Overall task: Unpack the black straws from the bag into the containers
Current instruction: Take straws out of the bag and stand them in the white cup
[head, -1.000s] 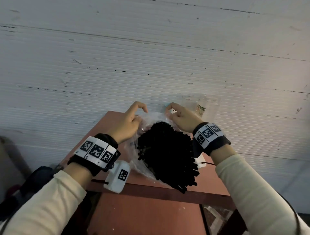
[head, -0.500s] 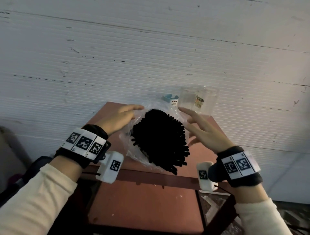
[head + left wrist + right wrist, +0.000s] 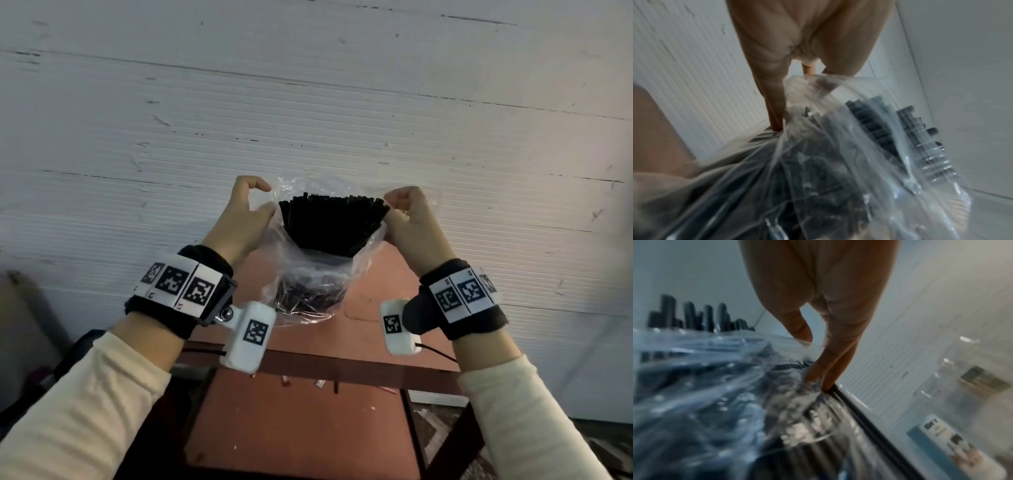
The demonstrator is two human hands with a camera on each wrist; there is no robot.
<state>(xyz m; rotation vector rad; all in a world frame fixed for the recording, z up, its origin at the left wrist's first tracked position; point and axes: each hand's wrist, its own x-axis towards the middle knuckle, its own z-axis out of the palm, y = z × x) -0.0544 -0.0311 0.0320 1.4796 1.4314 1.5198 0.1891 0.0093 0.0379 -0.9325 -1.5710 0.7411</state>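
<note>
**Bag of straws held up by both hands**

The black straws [image 3: 330, 226] stand bunched in the clear bag [image 3: 308, 291], raised above the red table [image 3: 370, 294]. The left hand [image 3: 245, 212] and right hand [image 3: 409, 219] each pinch one side of the bag's mouth. Clear containers [image 3: 962, 378] appear, blurred, beside the right hand.

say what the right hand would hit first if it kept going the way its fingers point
Probably the table edge: the right hand pinches the clear bag, fingers pointing down beside the black straws. Depth is unclear.

One bag [image 3: 310, 274], two hands, many black straws [image 3: 332, 222] (uncountable), one table [image 3: 301, 421]
</note>
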